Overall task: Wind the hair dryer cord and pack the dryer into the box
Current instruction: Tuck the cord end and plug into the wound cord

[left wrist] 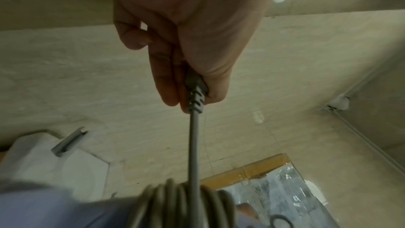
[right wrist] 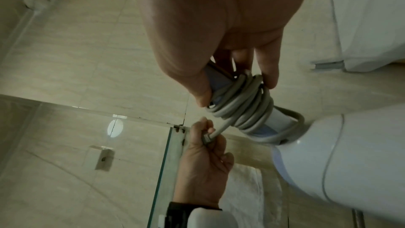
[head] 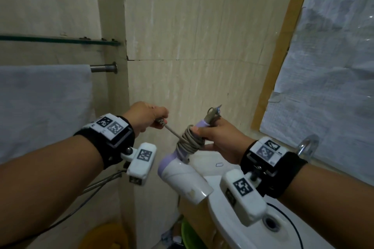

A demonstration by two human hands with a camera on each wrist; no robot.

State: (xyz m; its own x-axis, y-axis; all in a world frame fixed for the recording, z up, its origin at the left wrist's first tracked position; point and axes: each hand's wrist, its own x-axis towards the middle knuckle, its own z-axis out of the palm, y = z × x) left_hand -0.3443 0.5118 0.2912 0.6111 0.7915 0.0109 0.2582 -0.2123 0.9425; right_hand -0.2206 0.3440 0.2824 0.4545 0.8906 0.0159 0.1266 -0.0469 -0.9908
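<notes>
A white and lilac hair dryer [head: 182,176] [right wrist: 342,155] hangs in the air over the sink, handle up and nozzle toward me. Its grey cord [head: 190,139] [right wrist: 245,103] [left wrist: 188,202] is wound in several turns round the handle. My right hand [head: 214,135] [right wrist: 219,49] grips the handle, thumb and fingers lying against the coils. My left hand [head: 149,117] [left wrist: 188,41] [right wrist: 208,153] grips the plug end [left wrist: 196,91] [right wrist: 208,139], and a short taut stretch of cord runs from it to the coils. No box is in view.
A white sink [head: 263,232] lies below the dryer, with a tap [head: 307,145] at its back. A grey towel [head: 44,107] hangs on a rail [head: 103,67] at left under a glass shelf [head: 60,39]. A covered, wood-framed mirror [head: 327,66] is on the right. Tiled wall stands close ahead.
</notes>
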